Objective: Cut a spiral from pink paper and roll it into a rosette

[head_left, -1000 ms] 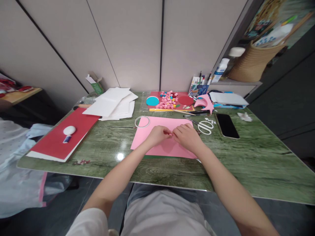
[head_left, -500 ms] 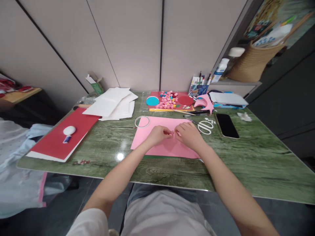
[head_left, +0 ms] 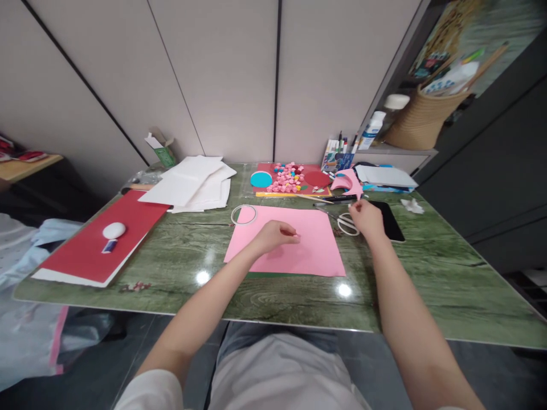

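Pink paper sheet (head_left: 318,253) lies flat on the green wood-look table (head_left: 431,285), L hand (head_left: 273,236) over its middle w/ thumb & fingertips pinching a tiny pink pc (head_left: 298,235), too small to ID. R hand (head_left: 368,219) is well apart, fingers bunched by white-handled scissors (head_left: 347,223), partly hiding a black smartphone (head_left: 392,223); can't tell if it grips the white speck at its tips. Thin white ring (head_left: 233,215) overlaps sheet's far L corner.
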`<control>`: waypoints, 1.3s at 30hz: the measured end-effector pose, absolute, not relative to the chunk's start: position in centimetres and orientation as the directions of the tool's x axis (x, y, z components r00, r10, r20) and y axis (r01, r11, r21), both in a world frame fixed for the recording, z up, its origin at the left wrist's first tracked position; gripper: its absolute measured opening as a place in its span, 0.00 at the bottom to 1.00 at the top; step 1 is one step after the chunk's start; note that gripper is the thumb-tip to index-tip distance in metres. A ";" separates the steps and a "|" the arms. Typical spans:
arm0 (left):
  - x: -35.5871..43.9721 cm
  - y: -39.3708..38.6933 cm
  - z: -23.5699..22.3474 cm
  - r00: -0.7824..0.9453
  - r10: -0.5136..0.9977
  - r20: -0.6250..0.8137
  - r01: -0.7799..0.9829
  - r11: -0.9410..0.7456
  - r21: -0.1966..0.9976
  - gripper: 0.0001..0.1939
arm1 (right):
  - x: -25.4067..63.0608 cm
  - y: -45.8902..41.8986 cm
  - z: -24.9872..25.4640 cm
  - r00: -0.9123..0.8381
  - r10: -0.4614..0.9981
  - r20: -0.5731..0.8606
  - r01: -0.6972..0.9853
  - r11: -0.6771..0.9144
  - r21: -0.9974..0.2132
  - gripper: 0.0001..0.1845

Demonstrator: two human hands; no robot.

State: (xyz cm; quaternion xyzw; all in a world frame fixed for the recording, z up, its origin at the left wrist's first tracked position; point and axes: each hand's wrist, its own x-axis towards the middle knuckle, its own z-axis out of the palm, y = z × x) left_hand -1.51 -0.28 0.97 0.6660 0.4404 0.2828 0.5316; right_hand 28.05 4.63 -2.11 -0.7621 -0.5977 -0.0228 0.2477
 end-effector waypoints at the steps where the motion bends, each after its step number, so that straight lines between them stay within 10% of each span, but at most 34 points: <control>1: -1.5 -0.3 0.9 0.450 0.888 -0.095 0.283 -0.041 0.958 0.14 | 29.1 5.0 -2.6 0.335 0.888 0.316 0.919 -0.233 -0.319 0.11; 14: -1.4 -0.2 1.2 0.428 0.899 -0.094 0.201 0.006 0.979 0.15 | 30.2 4.8 -2.9 0.271 0.857 0.437 0.945 -0.150 -0.291 0.16; 23: -0.7 -0.9 1.8 0.283 0.959 0.001 -0.161 0.047 0.986 0.15 | 17.2 -3.3 3.5 -0.273 0.636 0.722 0.780 0.586 -0.220 0.08; 39: -0.1 -2.2 2.5 0.283 0.959 0.027 -0.283 0.056 0.958 0.15 | 15.6 -4.9 2.3 -0.289 0.511 0.810 0.843 0.536 -0.037 0.04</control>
